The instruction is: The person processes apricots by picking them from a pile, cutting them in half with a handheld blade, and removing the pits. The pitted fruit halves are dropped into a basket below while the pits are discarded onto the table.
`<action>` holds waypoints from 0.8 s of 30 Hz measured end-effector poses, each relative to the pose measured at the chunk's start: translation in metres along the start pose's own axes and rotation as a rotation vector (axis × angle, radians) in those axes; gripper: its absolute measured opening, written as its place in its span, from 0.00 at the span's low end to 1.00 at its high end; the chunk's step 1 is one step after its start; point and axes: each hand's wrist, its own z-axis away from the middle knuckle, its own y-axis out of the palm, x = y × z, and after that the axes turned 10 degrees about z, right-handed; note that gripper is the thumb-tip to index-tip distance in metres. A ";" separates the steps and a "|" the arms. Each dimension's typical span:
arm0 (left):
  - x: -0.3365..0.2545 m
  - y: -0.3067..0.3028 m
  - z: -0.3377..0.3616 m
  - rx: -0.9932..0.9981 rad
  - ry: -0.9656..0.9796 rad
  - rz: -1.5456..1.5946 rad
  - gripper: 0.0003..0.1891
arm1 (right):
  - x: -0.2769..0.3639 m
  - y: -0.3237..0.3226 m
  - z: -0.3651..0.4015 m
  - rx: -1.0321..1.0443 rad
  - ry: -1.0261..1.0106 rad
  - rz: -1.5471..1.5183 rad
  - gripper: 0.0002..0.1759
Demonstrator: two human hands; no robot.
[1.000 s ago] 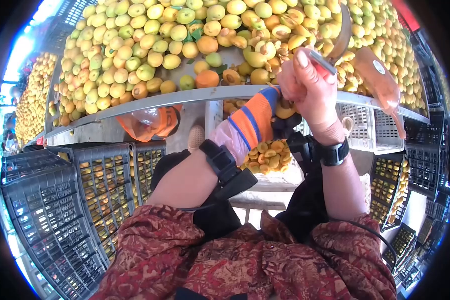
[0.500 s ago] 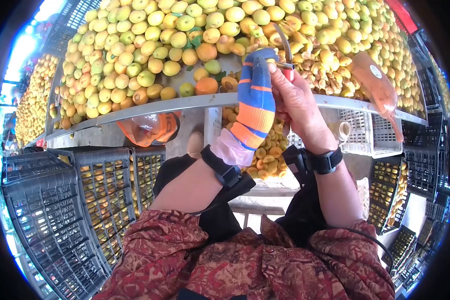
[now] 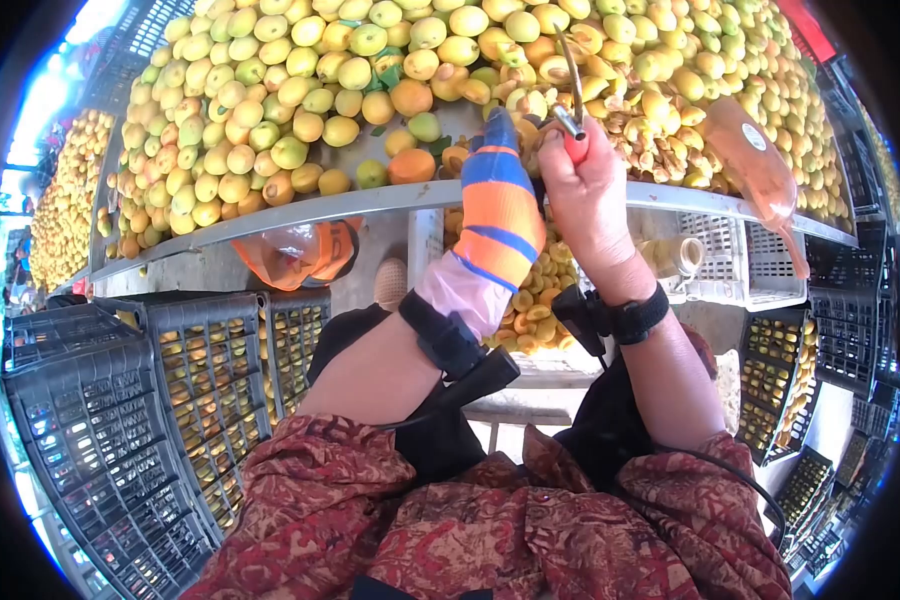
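My left hand [image 3: 500,185], in a blue and orange striped glove with a pinkish plastic cuff at the wrist, is held over the metal table's front rim [image 3: 390,200]. Its fingers are bent together, and what they hold is hidden behind the glove. My bare right hand [image 3: 585,190] grips a curved knife [image 3: 573,80] by its red handle, the thin blade pointing up and away from me. Both hands are close together. Beyond them lies a heap of yellow-green apricots [image 3: 290,100], with split apricot pieces [image 3: 650,135] to the right of the knife.
A brownish bottle-shaped object with a round label [image 3: 750,160] lies over the rim at right. Below the table are an orange bag [image 3: 300,255], a white crate [image 3: 715,255] and halved apricots [image 3: 535,315]. Black crates of fruit [image 3: 210,370] stand at both sides.
My hands have moved apart slightly; the right thumb has drawn back from the left glove. My left hand has turned, its fingers now pointing more away from me. The knife stays in my right hand.
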 end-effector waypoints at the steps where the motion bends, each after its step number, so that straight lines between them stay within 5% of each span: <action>1: -0.002 0.002 0.000 -0.113 -0.041 0.052 0.13 | -0.003 0.003 -0.003 0.003 0.002 -0.001 0.08; 5: -0.007 0.007 -0.001 -0.043 -0.088 0.129 0.15 | 0.006 -0.004 -0.013 0.038 0.057 -0.138 0.13; 7: -0.016 0.010 0.001 -0.104 -0.141 0.098 0.15 | 0.004 -0.013 -0.017 0.321 0.397 -0.457 0.16; 8: -0.018 0.011 0.001 -0.166 -0.194 0.069 0.15 | 0.002 -0.014 -0.015 0.357 0.378 -0.434 0.16; 9: -0.017 0.009 -0.002 -0.166 -0.192 0.069 0.15 | -0.002 -0.008 -0.015 0.358 0.378 -0.435 0.16; 11: -0.011 0.005 -0.009 -0.091 -0.111 0.205 0.15 | -0.012 0.007 -0.013 0.127 -0.009 -0.130 0.15; 13: -0.016 0.003 -0.005 -0.066 -0.134 0.194 0.15 | -0.006 -0.004 -0.017 0.177 0.020 -0.197 0.15; 15: -0.019 0.005 0.004 -0.040 -0.159 0.182 0.14 | 0.000 -0.019 -0.027 0.140 0.281 -0.118 0.15; 17: -0.022 0.011 0.018 -0.065 -0.161 -0.055 0.14 | -0.019 -0.031 -0.046 -0.001 0.000 0.134 0.19; 18: -0.018 -0.004 0.013 -0.013 -0.215 -0.483 0.13 | -0.026 -0.041 -0.054 -0.053 -0.006 0.372 0.19; 19: -0.013 -0.014 0.016 -0.014 -0.212 -0.484 0.13 | -0.029 -0.049 -0.059 -0.106 -0.011 0.609 0.18; 21: -0.001 -0.030 0.033 0.516 -0.098 -1.171 0.18 | -0.033 -0.054 -0.062 -0.072 -0.002 0.682 0.16; 22: -0.003 -0.033 0.041 0.514 -0.097 -1.171 0.18 | -0.032 -0.054 -0.063 -0.041 0.007 0.757 0.14; 24: -0.012 -0.036 0.052 0.699 0.301 -1.555 0.20 | -0.026 -0.038 -0.054 0.017 0.014 0.722 0.13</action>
